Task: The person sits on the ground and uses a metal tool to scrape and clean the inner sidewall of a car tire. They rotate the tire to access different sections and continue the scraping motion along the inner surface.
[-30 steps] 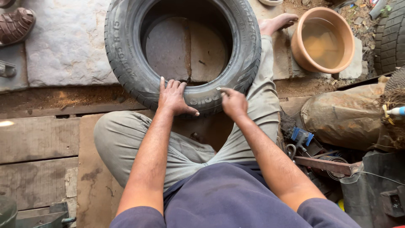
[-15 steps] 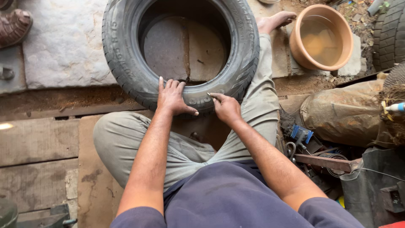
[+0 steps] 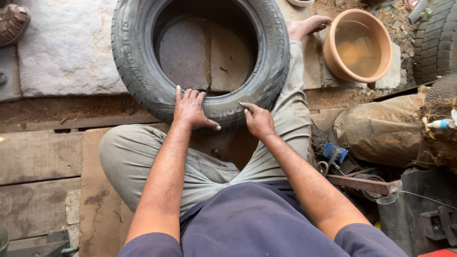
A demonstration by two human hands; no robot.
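A black car tyre (image 3: 143,62) lies flat on stone slabs in front of my crossed legs. My left hand (image 3: 191,110) rests palm down on the tyre's near sidewall, fingers spread. My right hand (image 3: 258,120) sits just to the right of it, fingers pinched around a small thin pale piece, perhaps chalk, whose tip touches the sidewall. My bare foot (image 3: 308,24) lies past the tyre's right side.
A terracotta bowl of cloudy water (image 3: 358,45) stands at the upper right. Another tyre (image 3: 435,40) is at the far right edge. A brown sack (image 3: 376,131), blue tool (image 3: 334,153) and metal clutter fill the right. Wooden planks (image 3: 43,157) lie left; a sandal (image 3: 13,23) sits top left.
My right hand has slid a little to the left along the tyre's near sidewall. The left hand has stayed in place on the tyre.
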